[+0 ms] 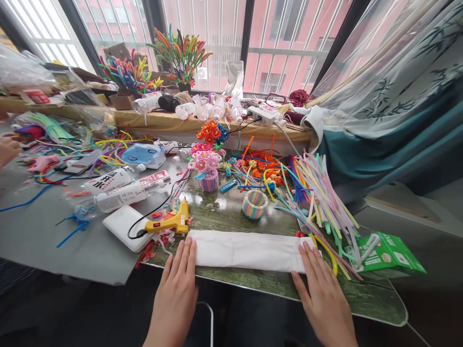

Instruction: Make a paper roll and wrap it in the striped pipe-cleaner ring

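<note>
White cloth (248,250) lies in a flat strip, folding seemingly done, further steps unseen, under left hand (178,284) and right hand (323,291), each grip unclenched.

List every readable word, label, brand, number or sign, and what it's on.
"水": large black character on the upper lying bottle; the characters beside it are unclear.
Too small or blurred: print on the red-labelled bottle, yellow glue gun, blue pack, green packet and red-and-white package.
No number or sign is legible.
</note>
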Motion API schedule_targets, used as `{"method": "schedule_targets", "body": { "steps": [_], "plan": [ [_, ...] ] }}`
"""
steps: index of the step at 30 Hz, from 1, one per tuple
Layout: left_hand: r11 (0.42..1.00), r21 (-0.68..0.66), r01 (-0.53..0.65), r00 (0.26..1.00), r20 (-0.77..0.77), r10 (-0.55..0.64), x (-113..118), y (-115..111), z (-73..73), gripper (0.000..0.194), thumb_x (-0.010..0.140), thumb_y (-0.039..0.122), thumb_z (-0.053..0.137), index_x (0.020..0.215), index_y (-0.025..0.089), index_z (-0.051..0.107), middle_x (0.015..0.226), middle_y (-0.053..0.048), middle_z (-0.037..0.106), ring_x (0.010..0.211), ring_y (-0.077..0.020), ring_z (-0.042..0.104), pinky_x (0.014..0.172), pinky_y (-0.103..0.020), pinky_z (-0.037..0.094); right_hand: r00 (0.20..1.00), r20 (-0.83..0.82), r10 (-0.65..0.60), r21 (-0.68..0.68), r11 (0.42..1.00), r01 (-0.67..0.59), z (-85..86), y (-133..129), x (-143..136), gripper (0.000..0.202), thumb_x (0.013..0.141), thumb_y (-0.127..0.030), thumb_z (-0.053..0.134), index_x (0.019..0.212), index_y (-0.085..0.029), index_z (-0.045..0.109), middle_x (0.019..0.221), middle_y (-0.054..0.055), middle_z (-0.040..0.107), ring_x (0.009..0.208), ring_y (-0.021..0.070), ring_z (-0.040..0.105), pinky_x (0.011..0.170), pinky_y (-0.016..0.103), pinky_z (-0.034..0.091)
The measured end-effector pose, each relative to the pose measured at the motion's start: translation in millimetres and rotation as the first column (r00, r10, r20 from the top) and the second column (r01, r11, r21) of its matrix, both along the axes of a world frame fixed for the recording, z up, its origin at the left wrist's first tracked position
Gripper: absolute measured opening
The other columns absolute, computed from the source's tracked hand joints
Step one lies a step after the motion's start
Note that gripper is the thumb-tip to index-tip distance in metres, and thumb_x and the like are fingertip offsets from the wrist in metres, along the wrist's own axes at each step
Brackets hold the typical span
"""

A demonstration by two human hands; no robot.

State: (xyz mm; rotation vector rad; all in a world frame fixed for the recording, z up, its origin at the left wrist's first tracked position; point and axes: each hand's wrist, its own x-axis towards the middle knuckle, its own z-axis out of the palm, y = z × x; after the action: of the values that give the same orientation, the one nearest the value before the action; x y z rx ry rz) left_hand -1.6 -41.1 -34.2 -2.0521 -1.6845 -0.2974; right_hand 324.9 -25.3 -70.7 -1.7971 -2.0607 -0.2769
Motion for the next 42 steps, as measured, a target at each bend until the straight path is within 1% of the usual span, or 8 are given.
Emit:
{"method": "schedule_targets", "body": {
  "steps": [5,9,13,17,22,27,34,42],
  "plan": [
    [0.991,-0.023,0.129,0.992,0.010,-0.129,-4,-9,23.7,0.088,0.077,-0.002,0.034,0.159,0.013,0.006,0.147,-0.010,0.053,0.133,-0.0224,0.053,0.108,-0.039,0.035,1.000,-0.003,0.002,-0.006,1.000,-0.002,0.7,0,-1,0.067,0.102,-0.054,0.024,0.159,-0.020,0.017,0.159,0.010,0.034,0.145,0.0298,0.035,0.113,0.051,0.036],
    [0.945,-0.065,0.321,0.947,0.051,-0.318,18,11,34.6,0.071,0.087,0.004,0.037,0.156,0.017,0.025,0.153,-0.008,0.047,0.140,-0.0210,0.044,0.114,-0.036,0.033,1.000,-0.010,-0.002,-0.009,1.000,0.002,2.1,0,-2,0.066,0.102,-0.055,0.025,0.159,-0.022,0.017,0.159,0.009,0.035,0.145,0.0293,0.034,0.113,0.050,0.036],
    [0.912,-0.169,0.374,0.927,0.090,-0.364,46,38,22.0,0.053,0.096,0.026,0.046,0.149,0.028,0.041,0.157,-0.004,0.040,0.143,-0.0285,0.040,0.113,-0.047,0.036,1.000,-0.015,-0.008,-0.013,1.000,0.008,2.8,0,-2,0.066,0.102,-0.054,0.025,0.159,-0.022,0.018,0.160,0.008,0.034,0.145,0.0290,0.035,0.113,0.050,0.036],
    [0.887,-0.241,0.393,0.919,0.141,-0.368,52,49,4.1,0.056,0.098,0.034,0.048,0.152,0.037,0.034,0.158,-0.001,0.039,0.143,-0.0302,0.039,0.114,-0.052,0.033,1.000,-0.016,-0.012,-0.021,1.000,0.012,2.6,1,-3,0.065,0.102,-0.053,0.026,0.159,-0.022,0.018,0.161,0.006,0.033,0.146,0.0281,0.033,0.114,0.049,0.035],
    [0.870,-0.258,0.419,0.905,0.198,-0.377,46,49,0.6,0.057,0.099,0.034,0.048,0.151,0.045,0.028,0.159,0.000,0.037,0.145,-0.0307,0.035,0.118,-0.058,0.022,1.000,-0.019,-0.020,-0.033,0.999,0.020,4.3,1,-2,0.064,0.102,-0.052,0.027,0.159,-0.024,0.017,0.161,0.006,0.032,0.148,0.0280,0.029,0.115,0.049,0.034],
    [0.869,-0.256,0.423,0.903,0.199,-0.381,47,50,1.6,0.059,0.098,0.032,0.050,0.151,0.045,0.028,0.160,0.000,0.036,0.145,-0.0308,0.035,0.117,-0.059,0.023,1.000,0.010,-0.013,-0.007,1.000,0.013,11.3,2,-18,0.068,0.102,-0.053,0.028,0.160,-0.020,0.014,0.161,0.011,0.032,0.149,0.0326,0.027,0.115,0.054,0.031],
    [0.862,-0.261,0.435,0.895,0.234,-0.381,47,50,3.4,0.058,0.098,0.032,0.048,0.152,0.042,0.028,0.160,0.000,0.036,0.147,-0.0267,0.033,0.120,-0.055,0.021,0.972,0.013,0.233,-0.081,0.970,-0.231,14.7,15,-70,0.068,0.103,-0.047,0.035,0.160,-0.018,0.011,0.159,0.009,0.035,0.145,0.0259,0.036,0.115,0.044,0.034],
    [0.891,-0.257,0.374,0.924,0.191,-0.333,10,51,1.0,0.056,0.100,0.040,0.044,0.153,0.037,0.028,0.157,-0.002,0.040,0.143,-0.0218,0.040,0.118,-0.043,0.031,0.976,0.022,0.218,-0.103,0.971,-0.215,17.1,15,-70,0.069,0.101,-0.049,0.041,0.159,-0.020,0.016,0.161,0.004,0.032,0.148,0.0247,0.031,0.116,0.043,0.031]
  ]
}}
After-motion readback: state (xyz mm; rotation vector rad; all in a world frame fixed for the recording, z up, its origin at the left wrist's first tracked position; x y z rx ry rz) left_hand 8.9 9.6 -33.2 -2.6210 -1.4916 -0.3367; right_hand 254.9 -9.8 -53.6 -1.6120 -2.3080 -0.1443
